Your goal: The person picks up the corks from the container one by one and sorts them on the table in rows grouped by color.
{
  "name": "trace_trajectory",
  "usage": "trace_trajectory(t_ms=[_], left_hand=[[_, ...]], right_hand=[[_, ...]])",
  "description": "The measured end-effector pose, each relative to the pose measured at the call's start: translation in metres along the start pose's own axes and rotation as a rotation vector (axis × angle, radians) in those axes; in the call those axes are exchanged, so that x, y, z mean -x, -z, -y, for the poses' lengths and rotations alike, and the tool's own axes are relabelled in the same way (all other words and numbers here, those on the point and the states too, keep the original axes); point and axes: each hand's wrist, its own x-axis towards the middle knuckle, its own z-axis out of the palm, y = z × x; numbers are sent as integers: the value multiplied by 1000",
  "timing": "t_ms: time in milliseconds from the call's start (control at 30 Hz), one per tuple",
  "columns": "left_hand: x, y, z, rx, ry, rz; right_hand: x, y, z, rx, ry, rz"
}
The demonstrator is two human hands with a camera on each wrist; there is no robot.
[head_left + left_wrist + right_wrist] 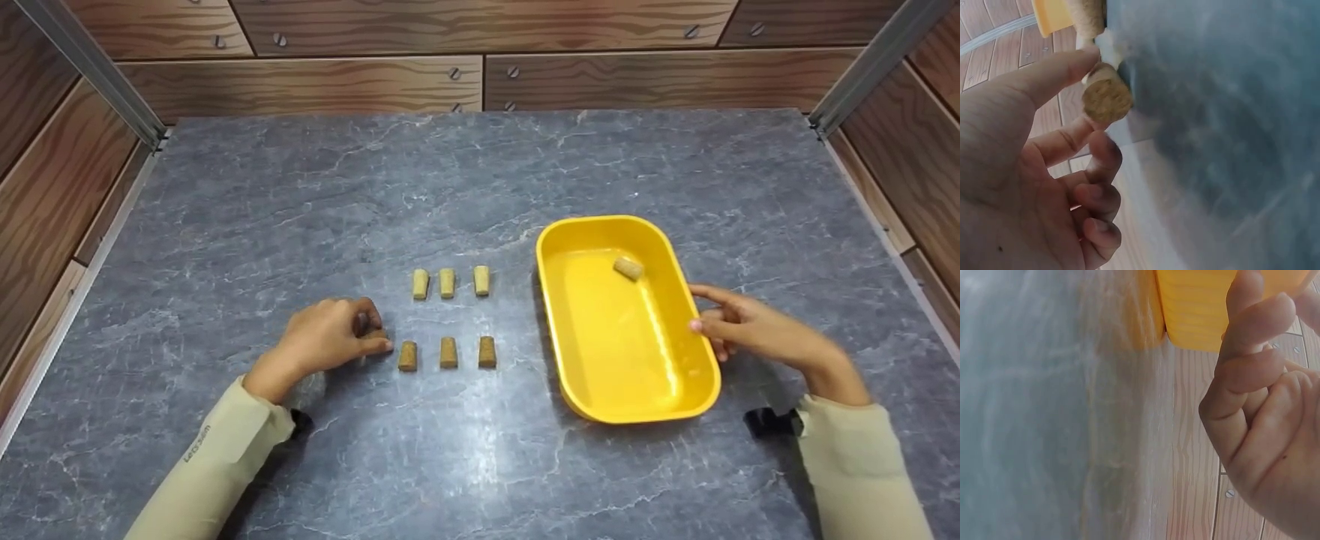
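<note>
My left hand (pixel 322 337) is low over the table at the left end of the near row of corks. In the left wrist view its thumb and a finger pinch a cork (pixel 1107 101), whose brown end faces the camera. The head view hides that cork behind the hand. Just right of the thumb lies a dark cork (pixel 407 356). My right hand (pixel 765 330) grips the right side of a yellow tub (pixel 709 390), thumb at the rim and other fingers along the outer wall. Inside the tub lies one cork (pixel 628 268).
Two more dark corks (pixel 448 352) continue the near row. Behind them, three paler corks (pixel 447 283) form a second row. The grey marbled table (pixel 337 187) is bordered by wood-patterned panels (pixel 300 86) at the back and sides.
</note>
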Motion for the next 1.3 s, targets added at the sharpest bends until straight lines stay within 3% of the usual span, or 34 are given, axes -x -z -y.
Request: trace_trajectory(t_ms=[200,367,467,600,767,1067,1167,1300], left_hand=[[7,15,4,-23,-95,90],[6,15,5,-37,-159,182],[3,11,6,-47,-207,176],[2,8,8,-49,-232,122],[2,8,8,-14,-204,89],[4,5,9,0,-149,113],[5,10,7,0,-138,108],[6,27,-1,4,-128,54]], right_hand=[[0,0,-1,-12,8,8],[0,0,-2,-24,20,10],[0,0,-3,-27,30,10],[0,0,-4,-17,21,8],[1,1,-3,-1,12,4],[0,0,-2,-9,2,-6],[0,0,-1,-10,0,-3],[0,1,-1,-9,-2,1]])
